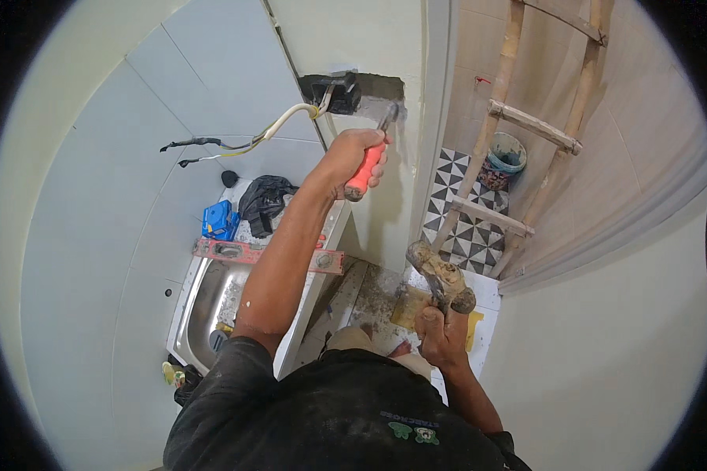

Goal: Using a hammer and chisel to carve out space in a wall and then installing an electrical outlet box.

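Note:
My left hand [346,157] grips an orange-handled chisel [366,165], its metal end at the lower right of a rough rectangular recess [381,86] in the pale wall. A black electrical box [344,100] sits in the recess's left part, with loose white, yellow and dark wires [283,123] coming out toward the left. My right hand [442,337] holds a hammer [440,275] with a dirty, crusted head, lower and to the right, apart from the chisel.
A steel sink [208,302] has a red spirit level [212,249], blue package [220,216] and black bag [263,206] around it. Beyond the doorway, a wooden ladder [534,125] stands near a bucket [503,161] on patterned tiles [479,243]. A white wall [628,330] is at right.

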{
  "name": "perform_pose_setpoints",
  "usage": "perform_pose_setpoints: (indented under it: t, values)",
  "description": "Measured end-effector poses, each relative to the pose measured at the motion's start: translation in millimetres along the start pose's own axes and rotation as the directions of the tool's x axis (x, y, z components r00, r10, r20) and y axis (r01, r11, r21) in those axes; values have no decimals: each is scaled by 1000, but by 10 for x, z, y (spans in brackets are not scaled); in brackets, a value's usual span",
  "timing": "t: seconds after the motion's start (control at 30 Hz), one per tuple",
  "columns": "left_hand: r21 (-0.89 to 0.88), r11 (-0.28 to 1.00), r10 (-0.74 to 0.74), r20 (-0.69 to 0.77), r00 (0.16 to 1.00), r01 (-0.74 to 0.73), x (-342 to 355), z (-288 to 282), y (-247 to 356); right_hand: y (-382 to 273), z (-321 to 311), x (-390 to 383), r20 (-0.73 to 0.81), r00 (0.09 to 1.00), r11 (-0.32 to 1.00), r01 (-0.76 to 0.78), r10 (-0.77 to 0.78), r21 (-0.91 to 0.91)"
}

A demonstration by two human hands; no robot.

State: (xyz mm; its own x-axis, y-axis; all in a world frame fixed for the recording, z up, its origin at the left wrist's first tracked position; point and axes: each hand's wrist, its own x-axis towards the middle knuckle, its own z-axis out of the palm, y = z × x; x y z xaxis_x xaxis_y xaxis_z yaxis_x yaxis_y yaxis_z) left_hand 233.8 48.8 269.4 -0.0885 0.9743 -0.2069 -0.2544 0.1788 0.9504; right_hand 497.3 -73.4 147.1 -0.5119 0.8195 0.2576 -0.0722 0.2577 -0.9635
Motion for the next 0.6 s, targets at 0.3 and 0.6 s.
perform_pose_setpoints:
  t: [0.3,0.6]
  values:
    - [33,997,71,-150,986,-66,-157,-118,-48,-109,229,140,-155,988,1000,-14,18,22]
    - [-41,994,90,-194,977,-99,112,-156,-174,-240,555,341,-135,987,996,-84,89,38]
